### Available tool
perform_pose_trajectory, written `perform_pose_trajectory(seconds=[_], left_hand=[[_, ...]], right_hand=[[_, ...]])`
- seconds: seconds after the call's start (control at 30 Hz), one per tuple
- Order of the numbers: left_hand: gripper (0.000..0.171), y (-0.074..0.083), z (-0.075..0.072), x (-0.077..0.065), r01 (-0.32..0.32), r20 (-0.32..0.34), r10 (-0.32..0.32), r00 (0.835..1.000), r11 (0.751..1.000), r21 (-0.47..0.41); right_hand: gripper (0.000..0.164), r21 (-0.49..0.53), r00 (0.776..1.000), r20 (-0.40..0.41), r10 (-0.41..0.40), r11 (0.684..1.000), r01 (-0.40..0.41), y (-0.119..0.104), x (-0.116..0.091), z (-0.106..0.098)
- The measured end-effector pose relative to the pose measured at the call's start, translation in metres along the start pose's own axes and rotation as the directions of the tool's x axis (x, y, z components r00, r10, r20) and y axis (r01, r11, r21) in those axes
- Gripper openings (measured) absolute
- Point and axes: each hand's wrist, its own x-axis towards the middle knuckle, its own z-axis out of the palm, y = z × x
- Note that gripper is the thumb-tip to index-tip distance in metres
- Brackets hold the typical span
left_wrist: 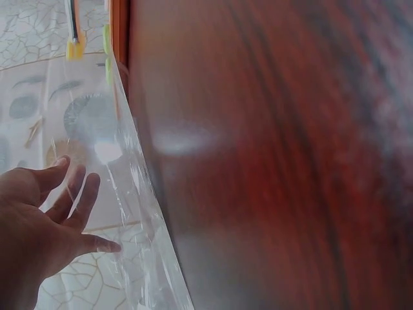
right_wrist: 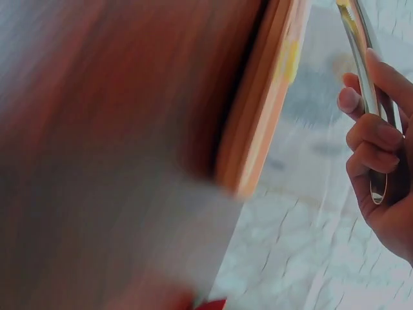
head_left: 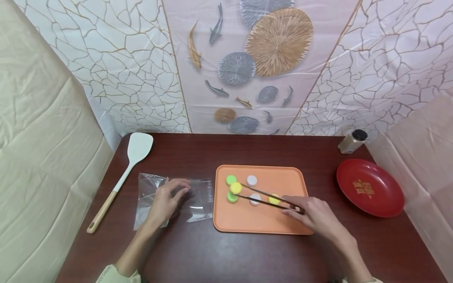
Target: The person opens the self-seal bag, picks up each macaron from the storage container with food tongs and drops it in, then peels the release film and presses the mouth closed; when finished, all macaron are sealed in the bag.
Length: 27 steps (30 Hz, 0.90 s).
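Note:
My right hand (head_left: 316, 216) grips metal tongs (head_left: 263, 192), fingers curled round them in the right wrist view. A yellow macaron (head_left: 236, 188) sits between the tong tips, above the left part of an orange tray (head_left: 283, 224). Near it on the tray are two green macarons, one at the back (head_left: 231, 180) and one in front (head_left: 232, 197). Two whitish macarons (head_left: 251, 180) and another yellow one (head_left: 274, 199) lie further right. Over a clear plastic bag (head_left: 199, 200) hovers my left hand (head_left: 166, 202), fingers loosely spread, holding nothing; whether it touches the bag I cannot tell.
At the far left lies a white spatula (head_left: 139, 147) with a wooden handle. To the right of the tray is a red plate (head_left: 382, 196) with gold lettering. A black-capped jar (head_left: 351, 142) stands at the back right. Fabric walls enclose the dark wooden table (head_left: 212, 259).

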Motion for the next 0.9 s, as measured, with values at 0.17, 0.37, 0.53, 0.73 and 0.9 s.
perform_pose_trajectory(seconds=[0.17,0.37,0.53,0.73,0.9], left_hand=[[0.011,0.002,-0.002,0.000,-0.028,-0.006,0.028,1.000,0.999,-0.020],[0.008,0.002,-0.002,0.000,-0.018,-0.009,0.018,1.000,1.000,0.008],[0.007,0.021,-0.008,0.000,-0.044,-0.019,0.044,0.999,0.998,-0.033],[0.007,0.028,-0.012,0.000,-0.026,-0.020,0.025,0.999,0.999,-0.038],[0.008,0.055,-0.021,0.007,0.027,-0.001,-0.027,1.000,0.998,-0.052]], right_hand=[[0.023,0.011,0.994,0.013,-0.109,0.994,0.109,-0.020,0.022,0.014],[0.017,0.030,0.981,0.049,-0.185,0.982,0.184,-0.036,0.042,0.036],[0.011,0.044,0.973,0.065,-0.219,0.975,0.217,-0.049,0.059,0.053],[0.012,0.044,0.963,0.082,-0.256,0.966,0.253,-0.065,0.082,0.067],[0.018,0.057,0.954,0.113,-0.276,0.961,0.272,-0.076,0.098,0.074]])
